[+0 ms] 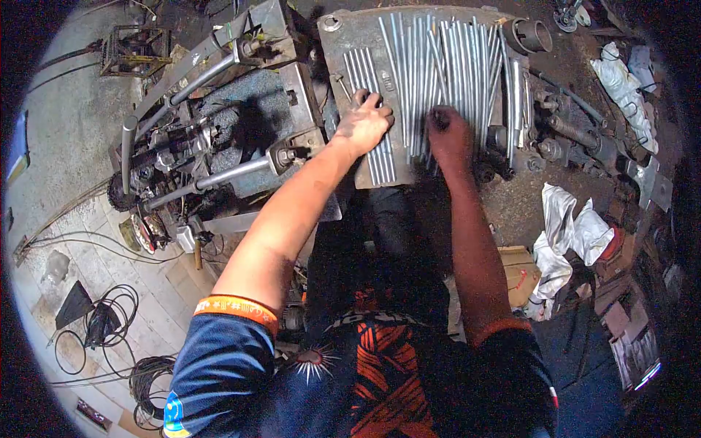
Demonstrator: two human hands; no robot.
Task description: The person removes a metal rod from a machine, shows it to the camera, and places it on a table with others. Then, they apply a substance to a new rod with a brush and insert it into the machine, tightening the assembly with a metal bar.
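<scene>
My left hand (363, 123) lies across a small row of metal rods (359, 66) on the left part of a metal plate (336, 45), its fingers curled down around them. My right hand (447, 139) is closed over the near part of a larger spread of metal rods (467, 66). One slanted rod (436, 55) runs into that hand; its fingertips are in shadow. A bolt (343, 85) lies left of the small row, and a short spring-like piece (388, 80) sits between the two groups.
A metal ring (531, 35) stands at the plate's far right corner. Left of the plate is a machine with bars (219, 177) and a threaded shaft. White cloths (561, 226) and a cardboard box (517, 274) are at right. Black cables (109, 314) coil on the floor.
</scene>
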